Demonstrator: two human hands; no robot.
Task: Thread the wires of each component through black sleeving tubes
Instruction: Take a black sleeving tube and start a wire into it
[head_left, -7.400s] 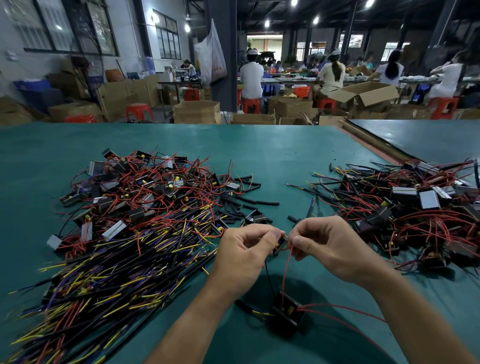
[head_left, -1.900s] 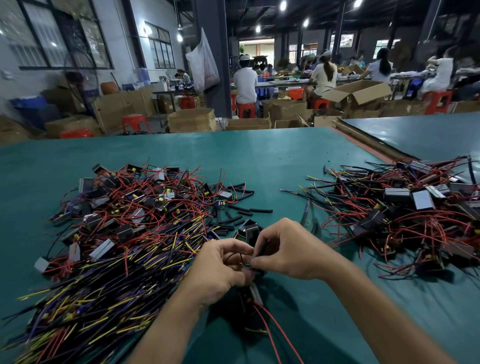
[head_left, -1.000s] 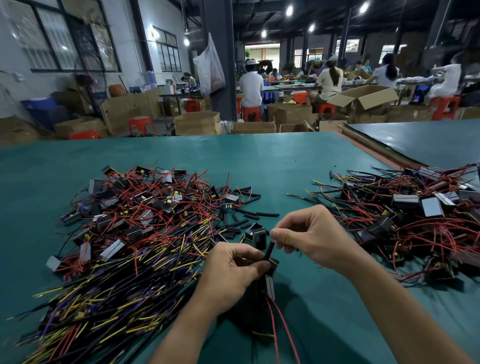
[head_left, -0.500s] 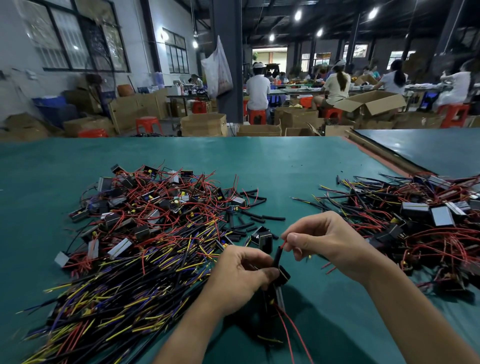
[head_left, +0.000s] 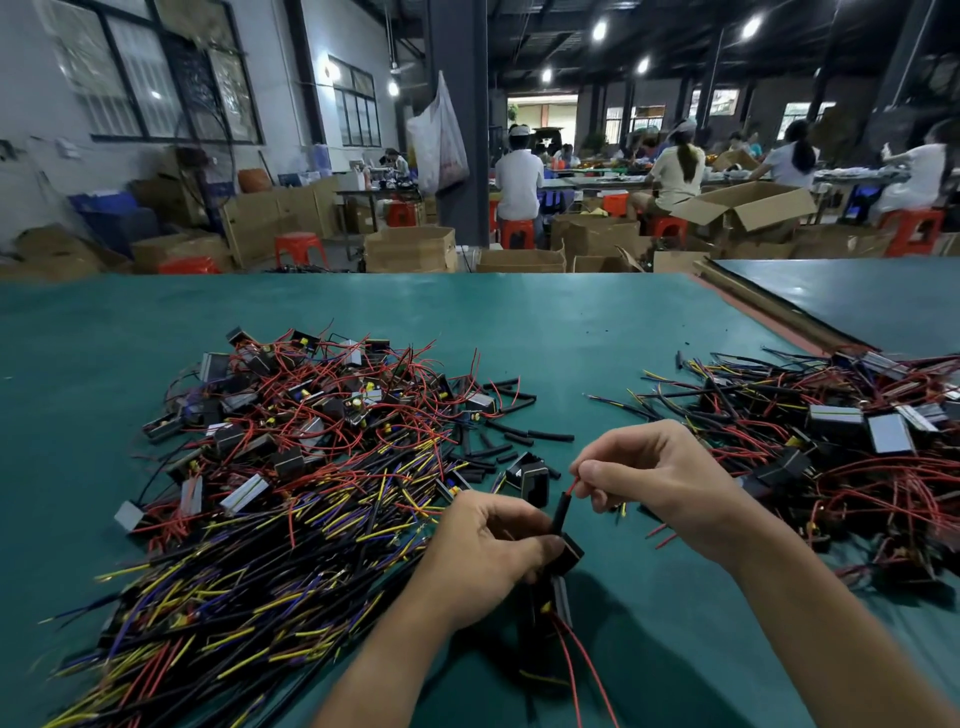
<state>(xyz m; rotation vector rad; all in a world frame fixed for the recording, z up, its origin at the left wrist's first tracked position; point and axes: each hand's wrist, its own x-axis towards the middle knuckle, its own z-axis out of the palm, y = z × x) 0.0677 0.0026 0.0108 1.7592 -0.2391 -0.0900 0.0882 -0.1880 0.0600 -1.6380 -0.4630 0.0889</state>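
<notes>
Left hand (head_left: 488, 545): curled round a black component (head_left: 570, 554), fingertips also steadying the foot of a black tube (head_left: 561, 512).
Right hand (head_left: 660, 478): thumb and forefinger pinching the red wire (head_left: 573, 486) where it pokes out of the tube's top.
Tube axis: near upright, top leaning toward the right hand, bottom touching the component.
Nearer hand: right to the wire tip, left to the tube.
Next pull, likely: up and right along that axis.
Around: left pile (head_left: 311, 441), right pile (head_left: 831, 441), spare tubes (head_left: 519, 431) between, all on the tabletop (head_left: 519, 322).
</notes>
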